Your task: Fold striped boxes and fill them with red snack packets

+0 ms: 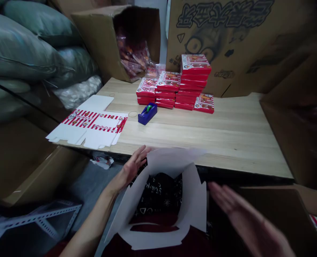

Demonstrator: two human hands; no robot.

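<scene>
An unfolded carton (pixel 198 203), white on its inner faces, is opened out into a tube in front of my body. Through it shows dark cloth printed with white marks. My left hand (pixel 133 167) is beside the carton's far left wall, fingers stretched out; whether it touches the wall I cannot tell. To the right, my right hand (pixel 241 210) is held flat and open, apart from the carton and blurred by motion. On the table's left lie flat red-and-white striped cartons (pixel 102 125). A blue tape dispenser (pixel 147 114) with green tape stands near them.
Stacks of red packed boxes (pixel 167 87) stand at the table's (pixel 228 135) back. Behind them are an open cardboard box (pixel 99 39) with plastic-wrapped items and a large printed carton (pixel 241 46). Stuffed sacks (pixel 21 46) pile up at left. A metal frame (pixel 40 221) stands low left.
</scene>
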